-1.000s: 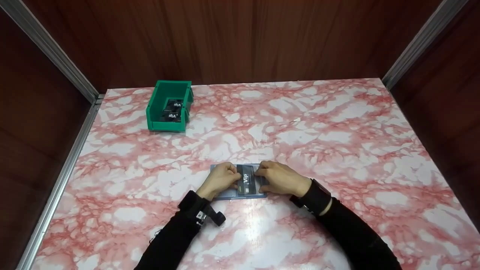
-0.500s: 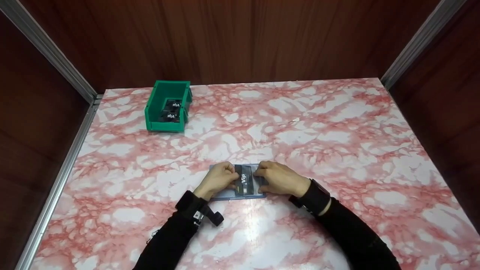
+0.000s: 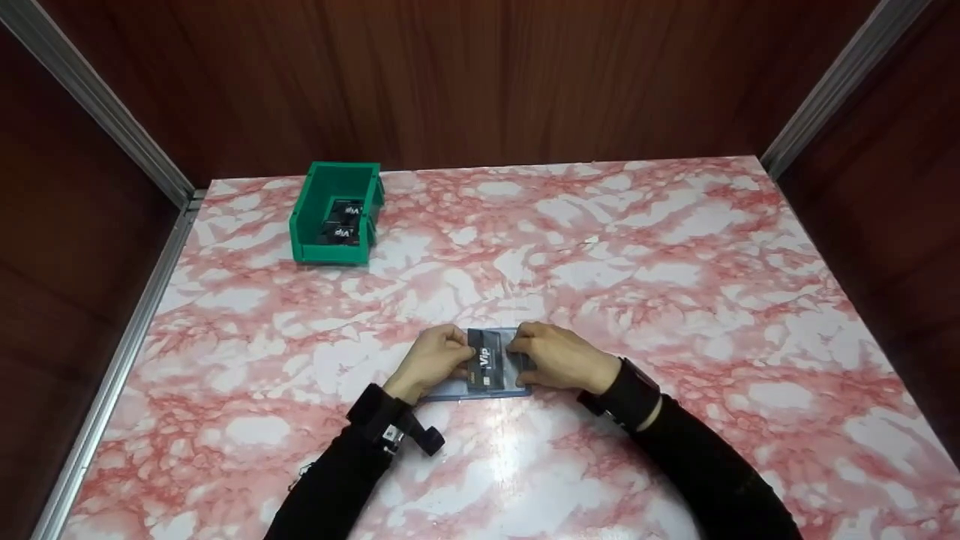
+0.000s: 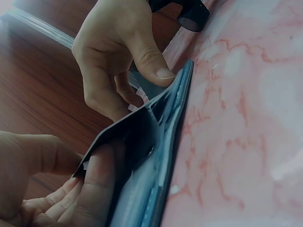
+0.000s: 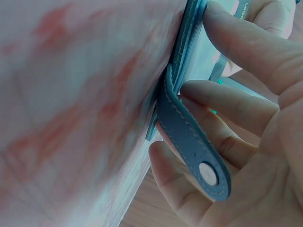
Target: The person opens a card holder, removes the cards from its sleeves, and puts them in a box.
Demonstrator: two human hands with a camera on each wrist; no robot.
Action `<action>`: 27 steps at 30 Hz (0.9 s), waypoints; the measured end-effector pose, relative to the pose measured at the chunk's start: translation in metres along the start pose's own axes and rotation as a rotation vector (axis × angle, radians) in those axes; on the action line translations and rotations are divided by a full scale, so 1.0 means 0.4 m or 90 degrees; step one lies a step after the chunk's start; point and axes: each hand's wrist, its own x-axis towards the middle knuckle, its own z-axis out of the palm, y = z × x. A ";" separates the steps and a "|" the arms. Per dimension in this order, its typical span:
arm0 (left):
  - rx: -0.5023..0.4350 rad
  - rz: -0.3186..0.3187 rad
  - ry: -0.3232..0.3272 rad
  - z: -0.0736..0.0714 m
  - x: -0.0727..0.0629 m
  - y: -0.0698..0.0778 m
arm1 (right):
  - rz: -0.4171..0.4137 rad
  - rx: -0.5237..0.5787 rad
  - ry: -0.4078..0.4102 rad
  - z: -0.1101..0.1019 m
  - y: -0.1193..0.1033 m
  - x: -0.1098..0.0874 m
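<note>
My left hand (image 3: 435, 360) pinches the left edge of a black card (image 3: 486, 361) printed "Vip", between thumb and fingers. The card lies over an opened blue card holder (image 3: 450, 394) with clear sleeves. In the left wrist view the card (image 4: 124, 126) tilts up from the holder (image 4: 185, 90), its far end against the sleeve. My right hand (image 3: 562, 356) holds the holder's right side, thumb and fingertips at its clear sleeves. Beneath that hand, a blue stitched strap (image 5: 187, 132) with a round metal snap (image 5: 208, 173) sticks out from the holder's edge.
A green open-fronted bin (image 3: 330, 255) stands at the back left, with black "Vip" cards (image 3: 341, 234) inside. Brown wood-grain panels (image 3: 480, 82) enclose the red-and-white marbled table (image 3: 637, 247) at the back and sides.
My left hand has drawn slightly left, and the card has shifted left with it over the holder. The right hand stays almost in place at the holder's right side.
</note>
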 end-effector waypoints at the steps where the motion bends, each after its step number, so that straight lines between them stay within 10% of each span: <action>1: -0.001 0.002 0.004 -0.001 -0.001 0.000 | -0.001 -0.002 0.001 0.000 0.000 0.000; 27: 0.055 0.014 0.072 -0.056 -0.045 0.008 | 0.002 -0.002 0.008 0.003 -0.001 0.000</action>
